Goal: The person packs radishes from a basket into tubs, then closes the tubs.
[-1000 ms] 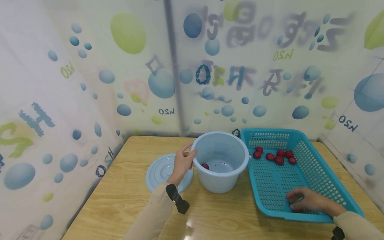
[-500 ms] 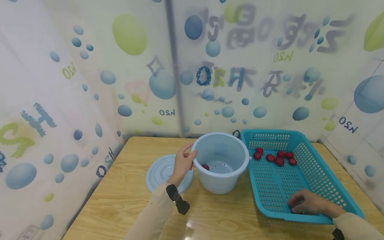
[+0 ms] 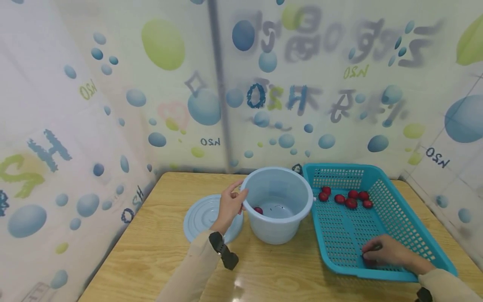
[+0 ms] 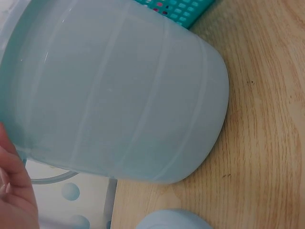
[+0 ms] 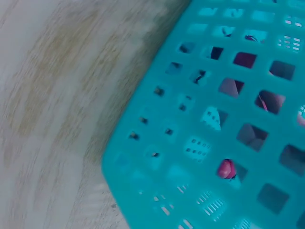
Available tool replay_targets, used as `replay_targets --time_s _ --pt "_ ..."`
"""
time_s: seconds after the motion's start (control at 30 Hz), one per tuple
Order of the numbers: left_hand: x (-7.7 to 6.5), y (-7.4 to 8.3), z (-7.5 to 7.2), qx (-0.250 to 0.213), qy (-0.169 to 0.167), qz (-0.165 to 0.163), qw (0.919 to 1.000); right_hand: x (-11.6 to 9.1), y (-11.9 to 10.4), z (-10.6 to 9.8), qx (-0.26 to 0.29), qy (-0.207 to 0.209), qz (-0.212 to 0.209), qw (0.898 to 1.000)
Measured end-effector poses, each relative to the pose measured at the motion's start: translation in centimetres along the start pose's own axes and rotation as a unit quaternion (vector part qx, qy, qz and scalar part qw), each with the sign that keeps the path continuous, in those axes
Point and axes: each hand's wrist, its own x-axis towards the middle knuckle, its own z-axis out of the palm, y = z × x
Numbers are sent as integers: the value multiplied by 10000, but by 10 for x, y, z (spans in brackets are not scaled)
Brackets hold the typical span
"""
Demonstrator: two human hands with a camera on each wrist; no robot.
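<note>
My left hand (image 3: 231,204) grips the rim of a light blue plastic bucket (image 3: 277,230) at its left side, thumb over the edge. One dark red plum (image 3: 258,210) lies inside, against the near left wall. In the left wrist view the bucket's side (image 4: 119,90) fills much of the picture. My right hand (image 3: 388,252) is down in the front of a turquoise basket (image 3: 328,256), fingers curled around a dark red plum (image 3: 369,262) that is mostly covered. Several more red plums (image 3: 351,203) lie toward the back of the basket.
A round light blue lid (image 3: 200,214) lies on the wooden table (image 3: 151,251), left of the bucket and partly behind my left hand. The basket's perforated wall (image 5: 190,114) fills the right wrist view. A printed curtain (image 3: 181,105) hangs behind the table.
My right hand has shifted slightly within the front of the basket, its fingers closing around the plum there. My left hand and the bucket stay where they were.
</note>
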Motion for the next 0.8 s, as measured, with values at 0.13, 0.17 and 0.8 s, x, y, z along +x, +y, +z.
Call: replay_targets --time_s 0.13,0.17,0.8 --pt "0 0 0 5 -12 21 10000 -3 -5 -1 -9 273 -127 9995" --pt "0 0 0 11 -17 27 10000 -4 -7 -2 22 346 -175 9992" --pt "-1 2 0 61 -4 -1 10000 -18 -44 -11 1115 793 -920 9863"
